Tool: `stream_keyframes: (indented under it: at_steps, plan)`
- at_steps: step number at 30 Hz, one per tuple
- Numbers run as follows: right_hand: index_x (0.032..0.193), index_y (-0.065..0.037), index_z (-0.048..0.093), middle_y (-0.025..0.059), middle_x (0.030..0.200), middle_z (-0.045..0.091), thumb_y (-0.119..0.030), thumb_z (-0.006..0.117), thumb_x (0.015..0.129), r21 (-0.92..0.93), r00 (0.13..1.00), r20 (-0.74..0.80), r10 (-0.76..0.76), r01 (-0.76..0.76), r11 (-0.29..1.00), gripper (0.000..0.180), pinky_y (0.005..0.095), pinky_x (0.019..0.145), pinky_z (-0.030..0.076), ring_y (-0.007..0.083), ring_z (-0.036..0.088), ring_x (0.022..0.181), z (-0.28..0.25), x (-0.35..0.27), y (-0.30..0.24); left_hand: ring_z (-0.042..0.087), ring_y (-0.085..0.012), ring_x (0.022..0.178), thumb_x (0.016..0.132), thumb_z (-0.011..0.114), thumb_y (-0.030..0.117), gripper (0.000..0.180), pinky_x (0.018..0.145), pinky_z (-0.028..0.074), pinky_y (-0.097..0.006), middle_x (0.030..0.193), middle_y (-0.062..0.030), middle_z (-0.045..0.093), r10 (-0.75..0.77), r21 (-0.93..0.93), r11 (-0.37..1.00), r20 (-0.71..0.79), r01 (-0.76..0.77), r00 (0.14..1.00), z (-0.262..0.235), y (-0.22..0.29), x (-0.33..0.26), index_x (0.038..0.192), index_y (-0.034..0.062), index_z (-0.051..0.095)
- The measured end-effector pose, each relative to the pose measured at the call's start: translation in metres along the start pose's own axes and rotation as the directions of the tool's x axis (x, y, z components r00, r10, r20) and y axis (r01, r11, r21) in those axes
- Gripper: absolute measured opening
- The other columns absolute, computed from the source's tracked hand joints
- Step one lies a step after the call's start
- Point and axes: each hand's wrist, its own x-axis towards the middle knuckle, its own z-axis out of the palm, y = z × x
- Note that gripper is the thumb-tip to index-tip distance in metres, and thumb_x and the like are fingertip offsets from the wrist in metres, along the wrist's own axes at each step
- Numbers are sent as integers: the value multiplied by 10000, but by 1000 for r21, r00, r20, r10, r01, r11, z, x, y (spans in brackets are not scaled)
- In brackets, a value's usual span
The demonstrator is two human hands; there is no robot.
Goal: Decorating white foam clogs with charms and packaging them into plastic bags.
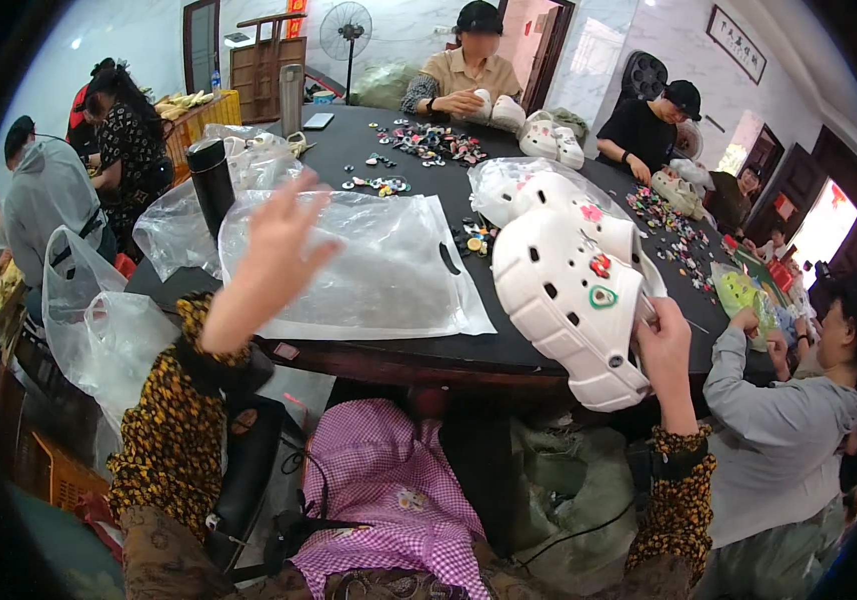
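Observation:
My right hand [665, 345] is closed on a white foam clog [564, 290] and lifts it at the table's near edge, toe pointing away. A green avocado-shaped charm [603, 297] and a red charm [601, 266] sit in its holes. Part of a second white clog shows behind it, with a pink charm [591, 213]. My left hand [274, 265], a little blurred, is raised over the left end of a clear plastic bag [379, 275], fingers spread and nothing in them. The bag lies flat, its handle slot toward the clog.
A black thermos [212, 185] stands left of the bag. Loose charms [434, 142] lie in piles on the dark table [339, 352]. More white clogs [551, 140] rest farther back. People work across the table and to the right. A plastic bag [114, 320] hangs at the left.

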Motion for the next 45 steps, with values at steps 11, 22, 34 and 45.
stream_keyframes:
  at_steps: [11, 22, 34, 45]
  plan:
    - [920, 15, 635, 168, 872, 591, -156, 716, 682, -57, 972, 185, -142, 155, 986, 304, 380, 711, 468, 319, 591, 795, 67, 28, -37, 398, -363, 1277, 878, 608, 262, 410, 1034, 310, -533, 1372, -131, 454, 237, -136, 972, 556, -194, 796, 50, 44, -40, 1280, 203, 553]
    - [1024, 47, 639, 133, 795, 653, -166, 717, 737, 163, 946, 310, -99, 50, 985, 366, 315, 637, 507, 186, 648, 692, 127, 51, -58, 541, -379, 1099, 836, 510, 6, 434, 958, 413, -452, 1206, -213, 570, -30, -392, 911, 239, 125, 970, 36, 20, -30, 1267, -42, 495]
    - [1121, 16, 571, 156, 1086, 586, 21, 557, 831, 454, 895, 429, -118, -101, 885, 291, 338, 749, 515, 235, 636, 872, 89, -1, -118, 463, -421, 1220, 838, 678, 283, 650, 1011, 388, -428, 1305, -303, 467, -134, -500, 832, 240, 241, 961, 25, 46, -36, 1296, -99, 421]
    - [1228, -13, 563, 75, 1033, 640, -132, 533, 922, 391, 913, 407, 37, -211, 896, 330, 269, 731, 487, 147, 600, 848, 121, 36, -4, 481, -391, 1217, 774, 612, 87, 612, 1025, 373, -390, 1279, -271, 506, -109, -562, 799, 213, 213, 971, 40, 65, -12, 1329, -67, 405]
